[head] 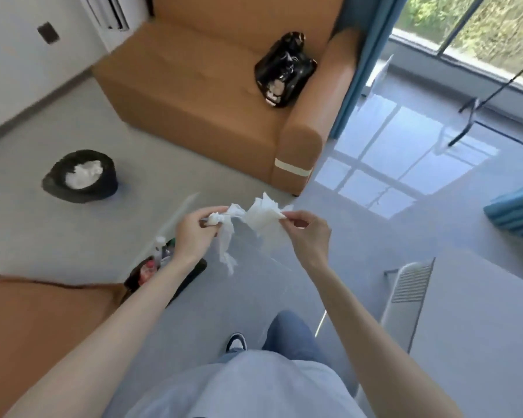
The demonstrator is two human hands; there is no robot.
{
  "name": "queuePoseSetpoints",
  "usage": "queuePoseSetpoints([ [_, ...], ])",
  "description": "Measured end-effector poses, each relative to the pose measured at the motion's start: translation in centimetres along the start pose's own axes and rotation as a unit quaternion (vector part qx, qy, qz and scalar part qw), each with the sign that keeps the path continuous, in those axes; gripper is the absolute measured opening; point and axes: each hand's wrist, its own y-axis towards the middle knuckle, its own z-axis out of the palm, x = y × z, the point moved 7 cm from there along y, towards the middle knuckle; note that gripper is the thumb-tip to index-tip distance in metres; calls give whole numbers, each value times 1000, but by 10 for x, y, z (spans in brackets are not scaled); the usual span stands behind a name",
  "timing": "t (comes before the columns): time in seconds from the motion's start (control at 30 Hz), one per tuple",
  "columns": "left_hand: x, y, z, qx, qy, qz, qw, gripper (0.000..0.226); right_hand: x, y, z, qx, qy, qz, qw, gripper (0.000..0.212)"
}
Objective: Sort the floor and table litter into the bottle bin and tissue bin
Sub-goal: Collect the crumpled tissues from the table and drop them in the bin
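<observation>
Item: tissues [263, 218], held mid-air between our hands; left hand [191, 233] curled round one wad, right hand [307, 233] pinching the other. Step, we judge: carrying. Next: release over tissue bin [106, 188], well apart, not bottle bin [194, 274]

2 hands: L hand [194, 233], R hand [307, 233]. 2 tissues in hand, 1 each: twisted tissue [224, 226] in L, crumpled tissue [261, 217] in R. Can't tell if they join. 2 black-lined bins: tissue bin [53, 184] at 9 o'clock, bottle bin [194, 274] at 8. Bottles [160, 254] inside too blurred to count. 1 black bag [284, 67] at 12. 1 tan sofa [194, 86]. 2 blue curtains: long curtain [360, 70] at 1, bunched curtain [517, 209] at 3. 1 shoe [236, 342] at 6. 1 table [480, 327] at 4.
</observation>
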Motion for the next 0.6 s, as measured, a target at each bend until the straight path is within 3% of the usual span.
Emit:
queuePoseSetpoints([
  [0.33, 14, 148, -97, -172, -16, -68, 983, 42, 86, 156, 170, 173, -76, -68, 980, 8],
  [0.6, -6, 255, -164, -314, -35, -121, 941, 48, 187, 268, 306, 330, -105, -155, 925, 9],
])
